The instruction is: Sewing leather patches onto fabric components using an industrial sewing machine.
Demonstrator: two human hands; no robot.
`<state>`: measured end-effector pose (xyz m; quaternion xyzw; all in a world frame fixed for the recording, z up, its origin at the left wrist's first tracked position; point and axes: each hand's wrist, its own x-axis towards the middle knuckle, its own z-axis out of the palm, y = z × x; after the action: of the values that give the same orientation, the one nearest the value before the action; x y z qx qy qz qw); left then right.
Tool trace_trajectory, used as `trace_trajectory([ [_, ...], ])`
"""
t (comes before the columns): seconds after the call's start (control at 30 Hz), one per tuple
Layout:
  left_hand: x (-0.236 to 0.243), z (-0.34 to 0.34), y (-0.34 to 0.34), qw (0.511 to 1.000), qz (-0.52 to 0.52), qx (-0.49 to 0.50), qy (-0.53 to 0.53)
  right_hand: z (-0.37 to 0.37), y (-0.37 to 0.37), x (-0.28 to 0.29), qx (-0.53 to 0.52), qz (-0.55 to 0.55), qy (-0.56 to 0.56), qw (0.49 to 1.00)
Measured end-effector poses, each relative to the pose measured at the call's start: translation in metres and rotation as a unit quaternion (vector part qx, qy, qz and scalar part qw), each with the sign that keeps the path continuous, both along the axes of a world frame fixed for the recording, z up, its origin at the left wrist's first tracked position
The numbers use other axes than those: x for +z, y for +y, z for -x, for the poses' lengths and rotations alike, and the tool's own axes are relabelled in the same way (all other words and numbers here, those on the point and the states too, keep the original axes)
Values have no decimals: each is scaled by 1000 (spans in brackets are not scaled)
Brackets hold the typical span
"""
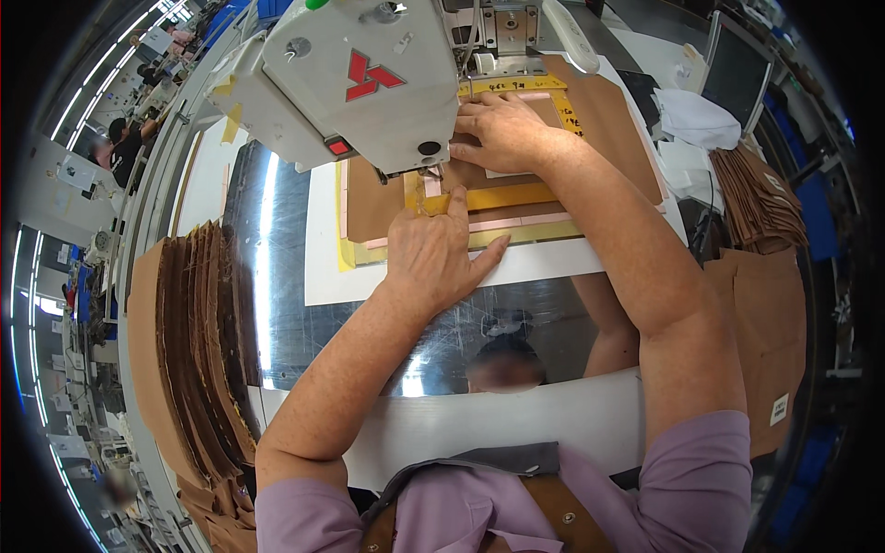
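A white industrial sewing machine head (304,83) hangs over a flat template (502,198) with yellow strips, pink edging and brown panels (599,138) on a white sheet (332,286). My left hand (433,244) rests just below the presser foot (430,175), index finger extended on the yellow strip, thumb out to the right, other fingers partly bent. My right hand (507,134) lies on the upper template, right of the needle area, fingers apart and pressing down, some tips hidden by the machine. Neither hand appears to grip anything.
Stacks of brown pieces stand at left (180,350) and right (756,323). A white cloth (696,120) lies near a screen (737,69) at upper right. A shiny metal table (479,309) is beneath. A co-worker in black (129,157) works at far left.
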<state>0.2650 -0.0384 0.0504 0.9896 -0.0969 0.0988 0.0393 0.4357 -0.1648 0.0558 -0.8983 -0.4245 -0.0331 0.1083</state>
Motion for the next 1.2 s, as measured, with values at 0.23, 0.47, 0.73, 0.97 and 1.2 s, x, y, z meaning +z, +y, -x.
trace_trajectory([
  [0.23,3,21,24,1000,24,17,3,16,-11,-8,37,-4,-49,998],
  [0.47,19,35,31,996,-4,-19,90,27,-17,-11,37,22,-67,997],
  [0.73,16,57,21,998,0,-29,64,44,-27,-30,66,-53,-123,989],
  [0.97,11,75,21,997,17,-38,58,71,-23,-9,52,-14,-79,995],
  [1.2,11,93,16,998,13,-53,43,92,-32,-14,64,-39,-101,992],
])
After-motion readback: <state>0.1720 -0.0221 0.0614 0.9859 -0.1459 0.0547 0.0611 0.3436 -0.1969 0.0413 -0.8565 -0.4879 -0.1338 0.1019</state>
